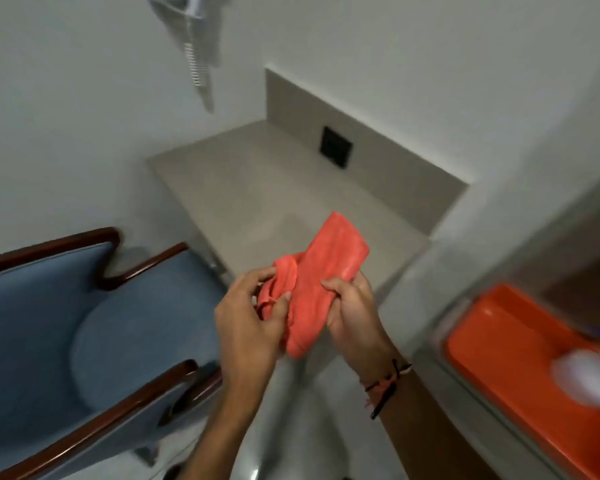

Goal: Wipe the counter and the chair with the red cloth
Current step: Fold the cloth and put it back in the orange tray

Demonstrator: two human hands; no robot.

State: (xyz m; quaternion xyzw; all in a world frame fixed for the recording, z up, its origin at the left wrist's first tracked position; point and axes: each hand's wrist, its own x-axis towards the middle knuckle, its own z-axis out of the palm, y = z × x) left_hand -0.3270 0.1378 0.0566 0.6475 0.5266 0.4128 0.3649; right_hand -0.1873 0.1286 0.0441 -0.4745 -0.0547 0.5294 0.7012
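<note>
Fingers of the left hand [248, 320] are curled narrow, thumb and fingertips pinching a bunched fold of the red cloth [317, 278] at its nine o'clock side. Fingers of the right hand [352, 306] are closed around the cloth's three o'clock edge, so both hands hold it in the air, above the near edge of the counter [267, 188]. The cloth's lower end is partly hidden behind the hands, and its free end sticks up toward one o'clock.

At eight o'clock stands the chair [49, 306], blue-cushioned with dark wooden arms, cut off by the left and bottom edges. A white hanging thing [196, 50] at twelve o'clock is blurred and cropped by the top edge. The counter carries a dark square plate [336, 150] on its back panel. A corded bracelet [388, 382] circles the right wrist. At four o'clock an orange tray [510, 344] is cropped and smeared; a white blur on it cannot be made out.
</note>
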